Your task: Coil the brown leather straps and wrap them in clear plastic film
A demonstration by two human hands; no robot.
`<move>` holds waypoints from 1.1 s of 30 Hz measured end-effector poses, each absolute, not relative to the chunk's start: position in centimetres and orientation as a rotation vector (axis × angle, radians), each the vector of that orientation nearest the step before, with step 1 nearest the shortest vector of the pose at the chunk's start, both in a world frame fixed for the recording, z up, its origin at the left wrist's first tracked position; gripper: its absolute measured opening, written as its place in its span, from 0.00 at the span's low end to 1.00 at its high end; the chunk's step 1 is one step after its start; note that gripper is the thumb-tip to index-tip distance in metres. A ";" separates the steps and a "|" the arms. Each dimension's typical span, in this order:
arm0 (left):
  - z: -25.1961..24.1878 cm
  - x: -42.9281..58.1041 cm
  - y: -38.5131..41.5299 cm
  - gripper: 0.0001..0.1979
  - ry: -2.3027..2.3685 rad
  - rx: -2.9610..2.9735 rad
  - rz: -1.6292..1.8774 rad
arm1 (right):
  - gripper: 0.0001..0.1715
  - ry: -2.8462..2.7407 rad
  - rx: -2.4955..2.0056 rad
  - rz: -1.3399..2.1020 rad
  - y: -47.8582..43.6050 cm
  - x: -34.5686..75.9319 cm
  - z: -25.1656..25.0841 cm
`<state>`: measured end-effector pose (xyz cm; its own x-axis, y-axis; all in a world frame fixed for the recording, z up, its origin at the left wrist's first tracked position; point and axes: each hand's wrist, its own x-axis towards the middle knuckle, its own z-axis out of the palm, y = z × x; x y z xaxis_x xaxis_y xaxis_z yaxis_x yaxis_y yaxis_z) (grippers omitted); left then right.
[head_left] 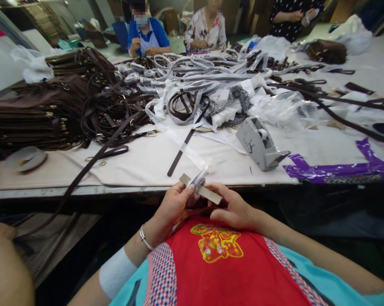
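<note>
Just in front of the table edge, my left hand [176,200] pinches a small coil of strap in whitish wrapping [197,183] between thumb and fingers. A flat grey-beige strip [210,194] lies across the coil and sticks out on both sides. My right hand [232,205] is curled around the strip's right end, its thumb below; its fingertips are partly hidden behind the strip. Beyond the hands, a narrow dark brown strap [180,158] lies on the table with a piece of clear film near it. A grey tape dispenser [258,144] stands to the right.
Stacked brown leather pieces [29,123] and coiled straps fill the left side. Grey-wrapped straps [192,78] are heaped across the middle. Purple tape [335,170] lines the right edge. A tape roll [25,159] lies front left. A neighbour's arm [7,259] intrudes left; several people work opposite.
</note>
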<state>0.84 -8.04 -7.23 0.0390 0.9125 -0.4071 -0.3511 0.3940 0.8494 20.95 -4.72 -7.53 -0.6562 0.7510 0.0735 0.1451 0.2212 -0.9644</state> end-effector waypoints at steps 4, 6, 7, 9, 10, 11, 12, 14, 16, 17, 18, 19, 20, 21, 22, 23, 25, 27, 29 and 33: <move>-7.2 0.2 -7.8 0.16 1.210 0.837 0.937 | 0.14 -2.428 -0.618 0.852 -4.1 21.6 -5.6; -7.0 0.2 -7.9 0.15 1.234 1.050 0.809 | 0.13 -2.438 -0.687 0.770 -3.7 21.1 -5.0; -6.9 0.2 -7.9 0.15 1.228 1.161 0.745 | 0.12 -2.397 -0.747 0.792 -3.5 20.7 -4.9; -6.5 0.3 -8.1 0.14 1.206 1.355 0.638 | 0.07 -2.270 -0.896 0.997 -3.3 20.2 -5.0; -6.4 0.4 -8.3 0.14 1.202 1.434 0.594 | 0.05 -2.206 -0.986 1.160 -3.3 20.0 -5.2; -6.2 0.4 -8.5 0.13 1.206 1.500 0.554 | 0.02 -2.148 -1.079 1.330 -3.3 20.0 -5.5; -6.1 0.4 -8.6 0.12 1.214 1.553 0.516 | 0.01 -2.094 -1.168 1.480 -3.4 20.0 -5.8; -5.8 0.5 -9.0 0.11 1.203 1.617 0.449 | 0.04 -1.990 -1.300 1.670 -3.7 20.1 -6.4; -5.6 0.5 -9.2 0.12 1.165 1.606 0.404 | 0.07 -1.885 -1.343 1.742 -4.0 20.1 -6.8; -5.5 0.6 -9.3 0.13 1.150 1.578 0.380 | 0.09 -1.836 -1.343 1.756 -4.1 20.1 -7.0; -5.6 0.6 -9.3 0.14 1.150 1.548 0.362 | 0.11 -1.795 -1.338 1.758 -4.3 20.1 -7.2; -5.6 0.7 -9.4 0.15 1.164 1.524 0.348 | 0.12 -1.764 -1.332 1.751 -4.4 20.0 -7.4; -5.8 0.8 -9.4 0.16 1.183 1.510 0.336 | 0.14 -1.738 -1.322 1.744 -4.5 20.0 -7.6; -5.9 0.9 -9.4 0.18 1.203 1.504 0.329 | 0.16 -1.716 -1.308 1.747 -4.6 20.0 -7.7; -6.1 1.0 -9.4 0.19 1.219 1.502 0.328 | 0.17 -1.698 -1.292 1.763 -4.6 20.0 -7.8; -6.2 1.0 -9.4 0.19 1.227 1.500 0.332 | 0.17 -1.692 -1.276 1.788 -4.5 20.1 -7.7; -6.5 1.2 -9.4 0.18 1.215 1.484 0.328 | 0.14 -1.770 -1.225 1.836 -4.2 20.4 -7.3; -6.6 1.2 -9.4 0.18 1.192 1.467 0.317 | 0.12 -1.940 -1.156 1.875 -3.6 20.7 -6.7; -6.6 1.3 -9.4 0.18 1.173 1.461 0.306 | 0.13 -2.084 -1.124 1.916 -2.8 21.0 -6.2; -6.7 1.4 -9.4 0.18 1.152 1.513 0.287 | 0.10 -2.284 -1.137 1.905 -1.6 20.8 -6.1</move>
<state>1.42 -9.38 -6.72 0.4874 0.7739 -0.4044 0.4943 0.1372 0.8584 20.75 -1.61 -6.09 -0.7440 0.4869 -0.4576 0.5376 0.0294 -0.8427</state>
